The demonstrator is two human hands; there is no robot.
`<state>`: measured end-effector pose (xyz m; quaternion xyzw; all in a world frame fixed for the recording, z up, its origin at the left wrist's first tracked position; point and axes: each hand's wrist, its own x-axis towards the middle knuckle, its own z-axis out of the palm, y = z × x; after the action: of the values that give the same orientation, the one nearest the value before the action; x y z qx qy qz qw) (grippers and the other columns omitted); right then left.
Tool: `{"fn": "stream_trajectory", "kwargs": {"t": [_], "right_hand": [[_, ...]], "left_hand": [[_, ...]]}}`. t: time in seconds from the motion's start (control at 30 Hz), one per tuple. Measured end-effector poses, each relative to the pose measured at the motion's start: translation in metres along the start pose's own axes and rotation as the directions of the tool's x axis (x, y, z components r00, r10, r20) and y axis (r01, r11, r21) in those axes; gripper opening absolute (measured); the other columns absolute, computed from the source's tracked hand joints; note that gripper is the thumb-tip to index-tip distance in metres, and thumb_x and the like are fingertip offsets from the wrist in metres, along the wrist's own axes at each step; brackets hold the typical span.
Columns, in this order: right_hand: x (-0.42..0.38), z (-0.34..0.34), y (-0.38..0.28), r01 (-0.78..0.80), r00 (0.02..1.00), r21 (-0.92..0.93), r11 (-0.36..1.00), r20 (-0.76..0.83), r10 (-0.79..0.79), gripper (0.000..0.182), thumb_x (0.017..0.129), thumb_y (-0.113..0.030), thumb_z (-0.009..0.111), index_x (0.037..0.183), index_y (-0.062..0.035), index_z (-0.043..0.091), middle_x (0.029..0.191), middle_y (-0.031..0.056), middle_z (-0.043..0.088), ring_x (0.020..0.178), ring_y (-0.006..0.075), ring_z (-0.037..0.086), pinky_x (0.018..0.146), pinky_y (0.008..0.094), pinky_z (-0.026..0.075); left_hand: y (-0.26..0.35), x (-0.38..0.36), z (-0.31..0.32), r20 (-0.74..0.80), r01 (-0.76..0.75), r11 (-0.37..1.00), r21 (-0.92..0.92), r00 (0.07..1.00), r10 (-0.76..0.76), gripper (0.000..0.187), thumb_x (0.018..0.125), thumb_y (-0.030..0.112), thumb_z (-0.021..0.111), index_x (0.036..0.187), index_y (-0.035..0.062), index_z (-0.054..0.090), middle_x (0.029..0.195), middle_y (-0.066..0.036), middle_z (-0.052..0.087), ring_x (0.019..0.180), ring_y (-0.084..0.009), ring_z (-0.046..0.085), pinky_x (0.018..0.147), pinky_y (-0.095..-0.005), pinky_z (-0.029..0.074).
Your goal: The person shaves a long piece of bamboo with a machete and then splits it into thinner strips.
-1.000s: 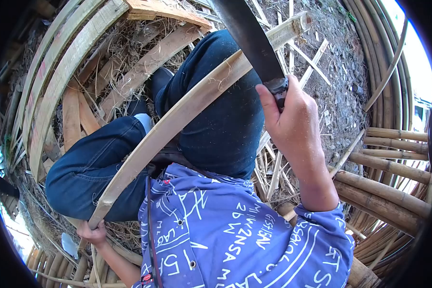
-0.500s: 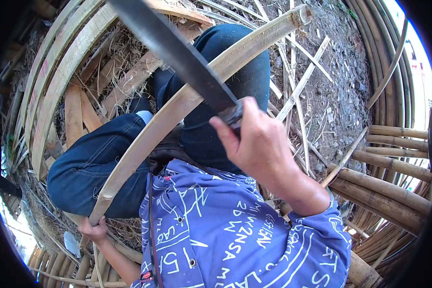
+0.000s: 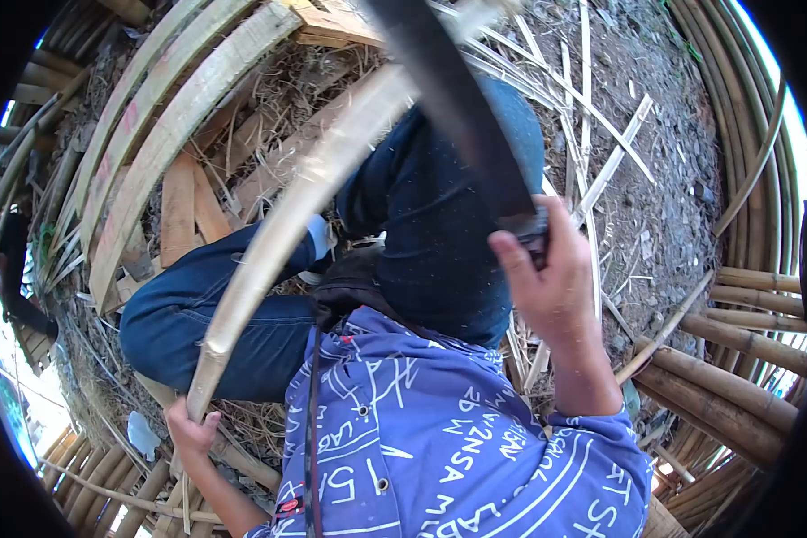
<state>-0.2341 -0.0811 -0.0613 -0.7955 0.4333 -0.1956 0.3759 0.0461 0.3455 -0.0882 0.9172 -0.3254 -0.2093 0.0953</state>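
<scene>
My right hand (image 3: pixel 551 273) is closed round the handle of a machete. The dark, broad machete blade (image 3: pixel 466 108) points up and away, blurred by motion, and overlaps the far part of a split bamboo length (image 3: pixel 278 224). This pale bamboo piece slants across my lap, also smeared toward its far end. At lower left my left hand (image 3: pixel 191 432) grips its near end, just beyond my bent knee (image 3: pixel 175 327). The bamboo's far tip lies near the top edge, partly behind the blade.
Several wide bamboo slats (image 3: pixel 188 117) stand curved at upper left. Thin bamboo strips (image 3: pixel 614 157) and shavings litter the ground by my right knee. Bamboo poles (image 3: pixel 726 394) are stacked at right, and flat wood pieces (image 3: pixel 177 211) lie past my left leg.
The machete has swung to the right and its blade stands steeper. The bamboo has tilted steeper, its far end moving up and left. The whole view has shifted slightly.
</scene>
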Motion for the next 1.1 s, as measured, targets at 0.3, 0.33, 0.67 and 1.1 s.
{"fn": "stream_trajectory", "kwargs": {"t": [0.3,0.33,0.67,1.1], "right_hand": [[0.022,-0.045,0.031,0.032,0.951,0.118,0.992,-0.309,0.006,0.038,0.093,-0.041,0.059,0.092,-0.0032,0.054,0.059,-0.0034,0.051,0.05,0.0048,0.048,0.045,0.0208,0.035],[0.022,-0.048,0.029,-0.002,0.948,0.166,0.986,-0.314,0.055,0.038,0.093,-0.041,0.06,0.092,-0.0033,0.054,0.059,-0.0035,0.051,0.05,0.0041,0.048,0.045,0.0202,0.035],[0.047,-0.066,0.057,-0.124,0.946,0.057,0.991,-0.296,0.135,0.052,0.09,-0.054,0.057,0.081,-0.0023,0.056,0.059,-0.0009,0.05,0.054,0.008,0.048,0.049,0.0258,0.037],[0.075,-0.077,0.055,-0.021,0.973,-0.275,0.961,-0.226,-0.043,0.056,0.091,-0.056,0.054,0.085,0.0002,0.058,0.061,0.0058,0.053,0.057,0.0151,0.049,0.054,0.031,0.04]], "left_hand": [[0.058,0.019,-0.032,0.151,-0.003,0.985,-0.171,0.988,0.029,0.029,0.065,0.024,0.064,0.071,-0.0038,0.058,0.054,-0.013,0.051,0.049,-0.0214,0.05,0.05,-0.0348,0.039],[0.064,0.022,-0.035,0.238,0.038,0.986,-0.164,0.971,0.002,0.027,0.065,0.022,0.063,0.069,-0.0034,0.057,0.052,-0.012,0.049,0.048,-0.0204,0.048,0.049,-0.0347,0.038],[0.049,0.044,-0.041,0.532,0.118,0.993,0.004,0.841,-0.102,0.015,0.062,0.01,0.057,0.059,-0.002,0.049,0.048,-0.013,0.041,0.044,-0.0202,0.041,0.047,-0.0361,0.035],[0.048,0.043,-0.038,0.491,0.103,0.994,-0.036,0.868,-0.072,0.013,0.06,0.009,0.049,0.06,-0.0036,0.047,0.05,-0.018,0.039,0.045,-0.0235,0.037,0.048,-0.0373,0.035]]}}
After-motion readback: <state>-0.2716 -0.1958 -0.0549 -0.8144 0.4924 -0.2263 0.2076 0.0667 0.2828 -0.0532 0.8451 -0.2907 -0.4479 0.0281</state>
